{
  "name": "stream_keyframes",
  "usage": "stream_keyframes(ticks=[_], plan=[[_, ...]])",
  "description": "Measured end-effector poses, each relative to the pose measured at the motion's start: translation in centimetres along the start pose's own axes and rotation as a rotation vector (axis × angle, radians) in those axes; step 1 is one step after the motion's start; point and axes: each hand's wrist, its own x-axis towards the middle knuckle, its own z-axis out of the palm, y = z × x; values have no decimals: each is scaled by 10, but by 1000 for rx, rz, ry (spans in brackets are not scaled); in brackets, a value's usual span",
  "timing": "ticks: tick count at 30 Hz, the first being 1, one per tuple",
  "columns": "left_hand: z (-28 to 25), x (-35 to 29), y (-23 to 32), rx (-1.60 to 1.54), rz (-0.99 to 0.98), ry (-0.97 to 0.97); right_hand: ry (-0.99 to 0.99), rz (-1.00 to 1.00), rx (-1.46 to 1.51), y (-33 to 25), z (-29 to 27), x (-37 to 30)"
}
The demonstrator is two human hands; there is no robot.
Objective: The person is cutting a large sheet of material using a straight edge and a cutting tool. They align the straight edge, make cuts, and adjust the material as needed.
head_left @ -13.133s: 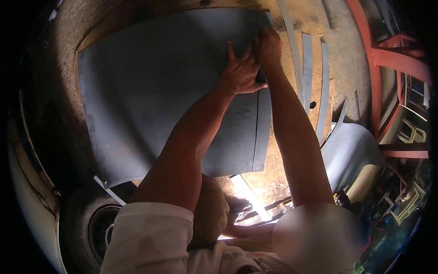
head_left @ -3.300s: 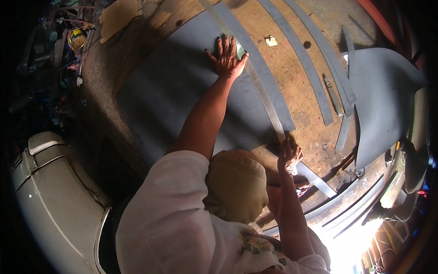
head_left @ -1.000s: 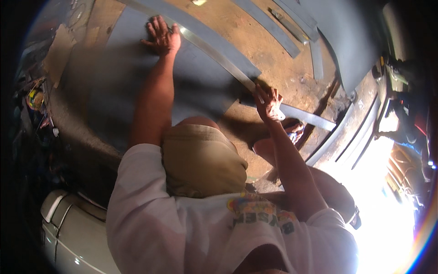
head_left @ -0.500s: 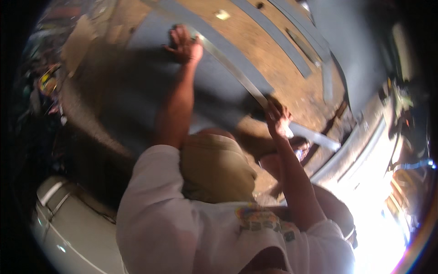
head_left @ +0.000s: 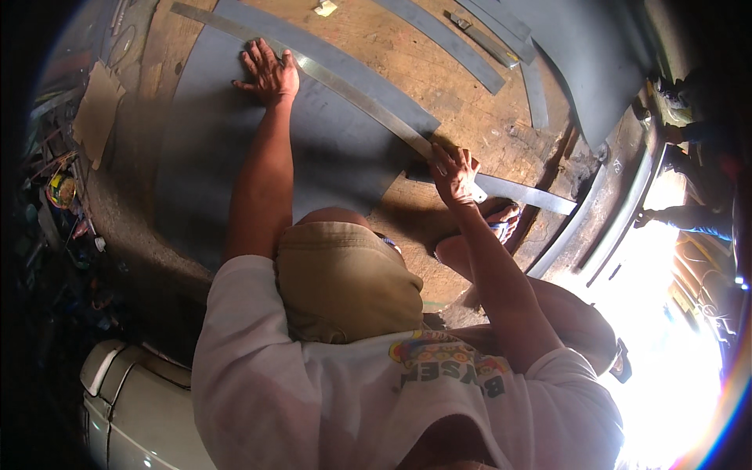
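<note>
A dark grey flat sheet (head_left: 204, 141) lies on a brown wooden board. A long metal straightedge (head_left: 352, 95) runs slantwise over it, from the far left toward the near right. Flat on the sheet, fingers spread, my left hand (head_left: 270, 77) presses down with its thumb side against the straightedge. My right hand (head_left: 456, 178) is closed at the straightedge's near end, by the sheet's corner; its curled fingers partly hide that end. A small pale piece beside its palm is too unclear to name. Past this hand lies a grey metal strip (head_left: 533, 196).
Grey strips (head_left: 454, 47) and a narrow dark tool (head_left: 482, 37) lie on the board (head_left: 376, 43) beyond. Another large grey sheet (head_left: 587, 63) curves at far right. My sandalled foot (head_left: 505, 223) is near the strip. Cardboard (head_left: 98, 113) and clutter sit left; a pale car-like panel (head_left: 149, 407) stands lower left.
The view has shifted, so the board and both hands appear farther left, and the picture is sharper. Both hands keep about the same places on the sheet and straightedge.
</note>
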Motion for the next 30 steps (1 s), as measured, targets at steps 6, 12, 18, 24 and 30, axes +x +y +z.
stream_keyframes(ticks=[6,12,18,24,30], plan=[[-1,-1,0,-46,1,14,-11,23,2,-1,1,1],[-13,-1,5,-65,6,-55,-4,18,1,2,2,0],[-40,-5,5,-90,73,-156,-26,20,-26,3,4,-1],[-83,6,15,-12,124,-438,-27,29,-18,6,4,-1],[-104,12,26,96,89,-520,-53,-3,-13,1,-5,2]])
